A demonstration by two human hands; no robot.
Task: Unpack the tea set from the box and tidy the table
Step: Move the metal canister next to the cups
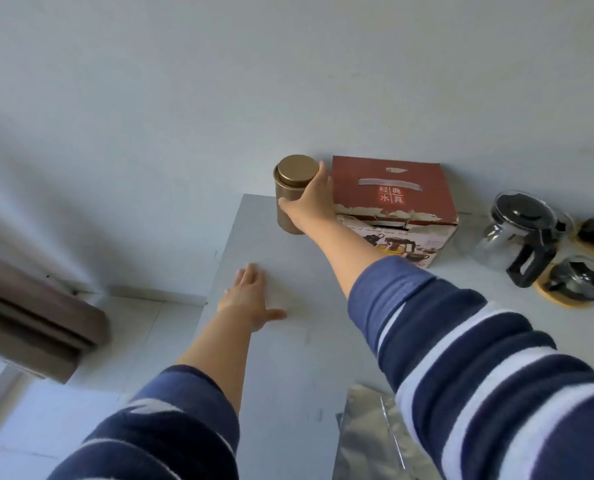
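A gold tea tin with a round lid stands upright at the far left corner of the grey table, against the wall. My right hand is wrapped around its right side. Just right of it sits the red tea set box, closed, with a torn front edge. My left hand lies flat and open on the table, holding nothing. At the far right stand a glass teapot with a black handle and two glass cups on wooden coasters.
A crumpled silver foil bag lies at the near edge of the table under my right sleeve. The table's left edge drops to a pale floor, where a dark brown piece of furniture stands at the left.
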